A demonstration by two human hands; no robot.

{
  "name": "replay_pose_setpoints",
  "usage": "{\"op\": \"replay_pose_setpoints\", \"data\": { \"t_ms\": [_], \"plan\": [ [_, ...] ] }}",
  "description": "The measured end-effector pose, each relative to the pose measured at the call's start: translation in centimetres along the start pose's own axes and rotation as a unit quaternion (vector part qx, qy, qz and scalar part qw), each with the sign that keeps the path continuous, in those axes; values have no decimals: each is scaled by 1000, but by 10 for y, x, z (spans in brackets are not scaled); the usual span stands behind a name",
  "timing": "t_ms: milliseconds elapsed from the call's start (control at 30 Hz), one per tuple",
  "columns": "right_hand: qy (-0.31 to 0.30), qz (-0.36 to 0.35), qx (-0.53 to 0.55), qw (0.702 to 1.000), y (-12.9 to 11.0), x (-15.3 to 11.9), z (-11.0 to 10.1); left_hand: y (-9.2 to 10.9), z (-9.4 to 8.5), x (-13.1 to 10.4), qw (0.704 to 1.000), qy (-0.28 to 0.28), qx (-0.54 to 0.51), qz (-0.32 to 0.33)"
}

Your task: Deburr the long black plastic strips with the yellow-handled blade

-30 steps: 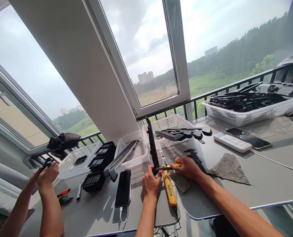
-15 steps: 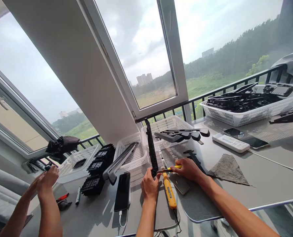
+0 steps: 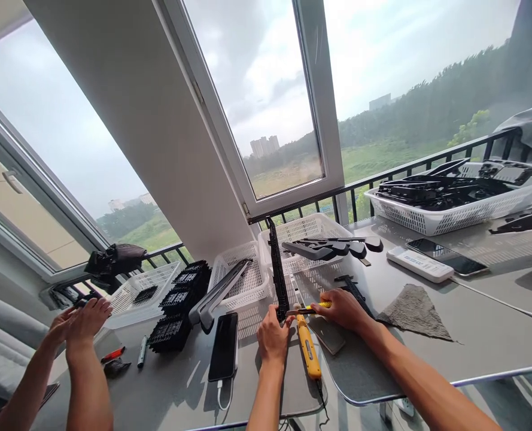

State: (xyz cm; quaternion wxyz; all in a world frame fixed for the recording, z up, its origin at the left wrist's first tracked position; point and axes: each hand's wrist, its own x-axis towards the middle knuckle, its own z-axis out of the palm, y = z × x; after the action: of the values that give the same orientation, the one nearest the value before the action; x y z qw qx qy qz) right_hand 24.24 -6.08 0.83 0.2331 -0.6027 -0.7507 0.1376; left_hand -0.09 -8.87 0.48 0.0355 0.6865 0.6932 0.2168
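Observation:
My left hand (image 3: 272,335) is closed around the lower end of a long, narrow black plastic strip (image 3: 276,263), which stands up away from me. In my right hand (image 3: 344,307) is a yellow utility knife (image 3: 322,304), its blade lying against the strip's lower end beside my left fingertips. Just below the knife, a yellow corded tool (image 3: 309,350) lies on the table, its upper end partly hidden. A flat grey block (image 3: 327,335) sits under my right hand, and a black caliper (image 3: 355,290) lies beyond it.
White baskets (image 3: 239,281) line the railing. Black parts fill the right basket (image 3: 445,218). Stacked black parts (image 3: 176,326), grey-black handles (image 3: 216,296) and a charging phone (image 3: 223,347) lie to the left. A grey cloth (image 3: 413,311) lies right. Another person's hands (image 3: 86,320) work far left.
The view has shifted slightly. My hands, the strip and the knife keep nearly the same pose. At far left the other person's fingers have opened out.

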Motion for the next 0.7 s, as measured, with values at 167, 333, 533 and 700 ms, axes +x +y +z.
{"op": "replay_pose_setpoints", "data": {
  "t_ms": [167,333,533,700],
  "plan": [
    [-3,-1,-3,1000,0,0,0,-1,0,1,1000,-3,0,2],
    [-5,2,-3,1000,1,0,0,-1,0,0,1000,-3,-18,4],
    [1,12,0,1000,3,0,-1,1,-1,-1,1000,-10,-15,-3],
    [1,12,0,1000,3,-1,-1,3,-3,-2,1000,-16,-9,-2]
  ]
}}
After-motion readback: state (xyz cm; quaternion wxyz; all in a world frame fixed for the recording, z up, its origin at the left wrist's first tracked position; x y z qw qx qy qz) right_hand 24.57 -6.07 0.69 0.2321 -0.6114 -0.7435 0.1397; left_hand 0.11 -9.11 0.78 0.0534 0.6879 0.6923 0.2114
